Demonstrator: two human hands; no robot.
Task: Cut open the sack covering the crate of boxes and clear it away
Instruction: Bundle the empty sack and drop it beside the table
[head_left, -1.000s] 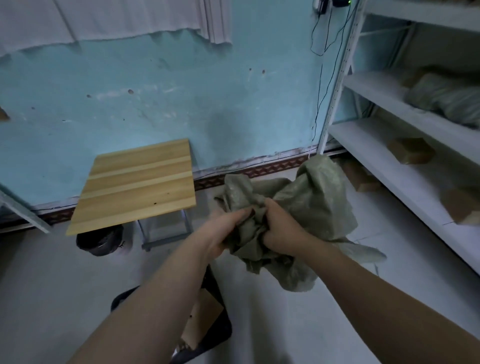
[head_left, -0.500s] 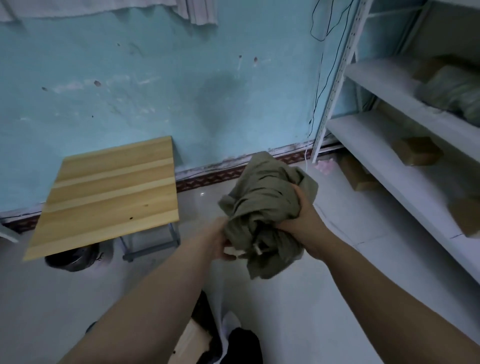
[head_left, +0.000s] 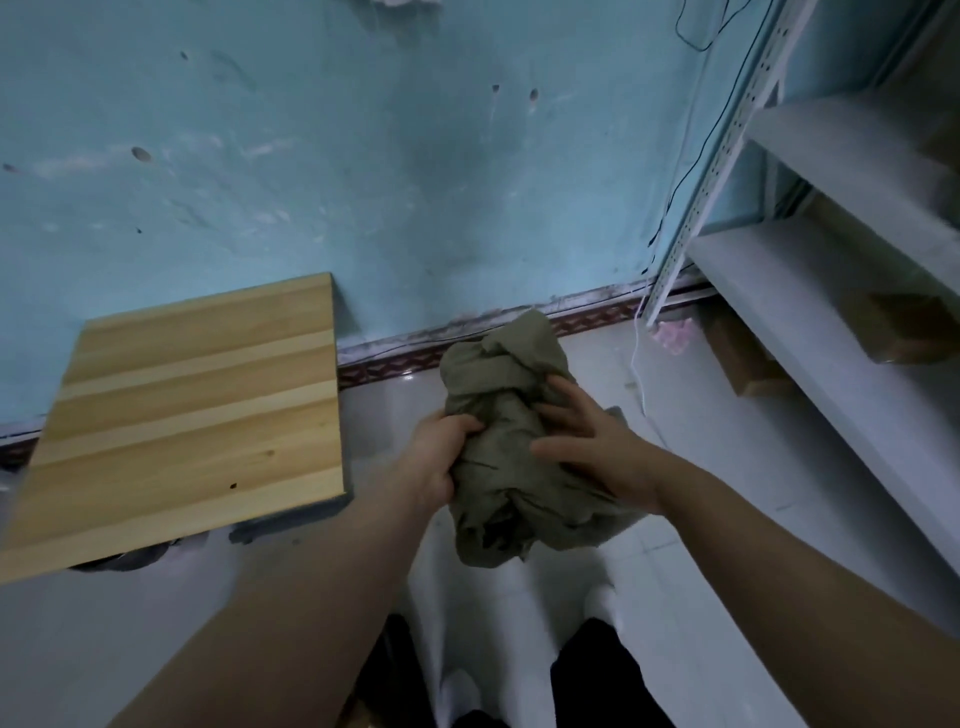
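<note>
The grey-green sack (head_left: 498, 384) is crumpled into a tight bundle in front of me, held up above the floor. My left hand (head_left: 436, 457) grips its left side, fingers curled into the fabric. On the right side my right hand (head_left: 587, 436) presses against the bundle with its fingers spread and bent over the cloth. A loose end of the sack hangs down below my hands. The crate of boxes is out of view.
A small wooden table (head_left: 192, 415) stands at the left against the blue wall. White metal shelving (head_left: 810, 291) with brown boxes (head_left: 909, 327) fills the right. Another brown box (head_left: 743, 358) sits on the floor under it. My legs and white shoes show at the bottom.
The sack went from a loose spread bundle to a tighter ball. My right hand shifted from the top to the right side. The view tipped downward.
</note>
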